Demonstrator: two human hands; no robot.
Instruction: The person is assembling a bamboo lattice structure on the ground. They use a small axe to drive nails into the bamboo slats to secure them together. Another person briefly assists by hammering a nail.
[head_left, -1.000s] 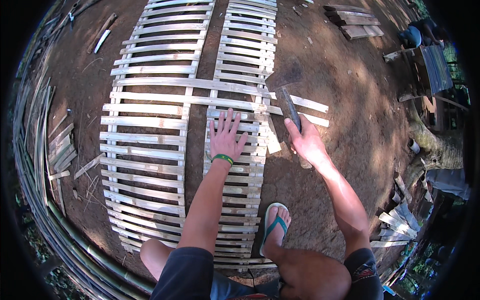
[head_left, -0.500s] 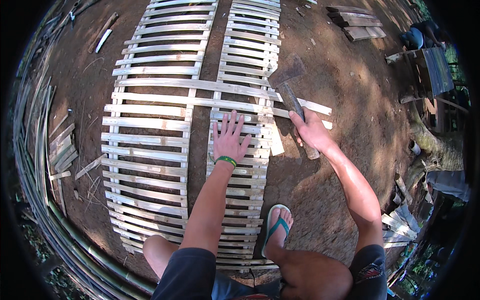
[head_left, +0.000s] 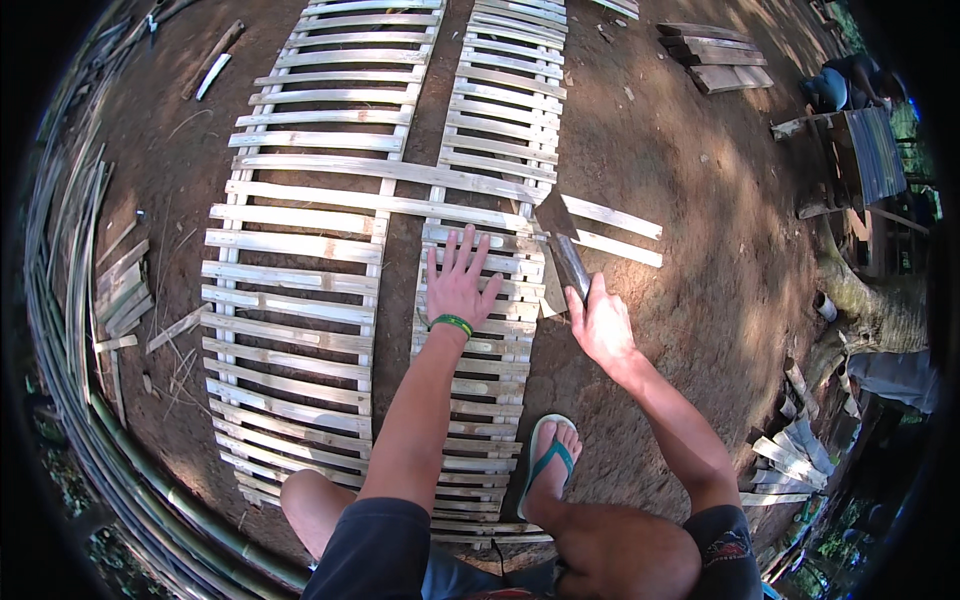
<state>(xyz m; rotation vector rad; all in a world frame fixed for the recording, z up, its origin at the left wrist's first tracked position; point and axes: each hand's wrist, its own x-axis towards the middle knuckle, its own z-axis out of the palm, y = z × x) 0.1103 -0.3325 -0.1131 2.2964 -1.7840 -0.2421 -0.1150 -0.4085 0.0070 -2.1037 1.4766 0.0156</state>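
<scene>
Cleaver [head_left: 562, 240] at frame centre, broad dull metal blade, dark handle gripped in right hand [head_left: 603, 325], fingers closed round it; blade lies over slat edge. Left hand [head_left: 459, 285] just left of it, flat, fingers spread, pressing pale split-bamboo lattice panel [head_left: 300, 250], rough slats, on brown dirt ground [head_left: 690, 200]. Green wristband [head_left: 452, 322] on left wrist.

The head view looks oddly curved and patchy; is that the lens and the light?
Head view: the fisheye lens bows the slat panel toward a black rim; dappled sunlight and shade mottle the dirt ground; left hand and right hand look sharp.
</scene>
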